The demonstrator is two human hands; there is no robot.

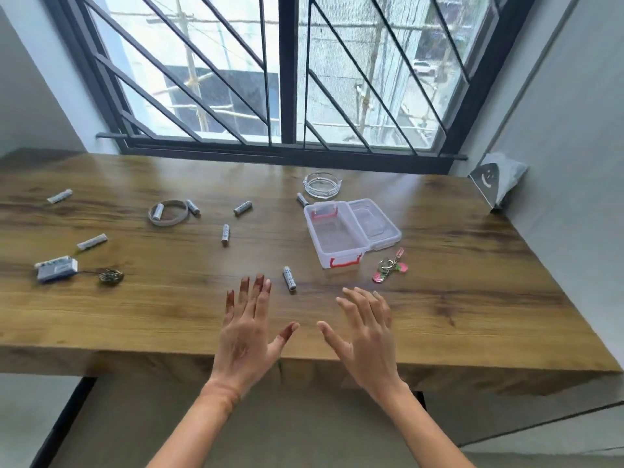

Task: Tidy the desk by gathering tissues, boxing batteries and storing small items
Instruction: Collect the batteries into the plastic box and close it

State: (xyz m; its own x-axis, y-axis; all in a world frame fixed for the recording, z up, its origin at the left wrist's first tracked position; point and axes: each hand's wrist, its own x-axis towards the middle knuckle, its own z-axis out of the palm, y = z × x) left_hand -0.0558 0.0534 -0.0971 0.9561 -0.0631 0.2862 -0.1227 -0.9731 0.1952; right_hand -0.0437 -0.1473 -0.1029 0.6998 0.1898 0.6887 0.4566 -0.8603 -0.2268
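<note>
Both hands hover empty, fingers spread wide, over the tabletop's [101,319] near edge. The closest battery [289,278] lies just beyond the left hand [248,327], long axis pointing away; the right hand [366,336] sits slightly farther, below the open plastic box [337,238].

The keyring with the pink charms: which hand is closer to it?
Right. The right hand hovers open just below and slightly left of the keyring; the left hand is farther left, beyond a battery.
</note>
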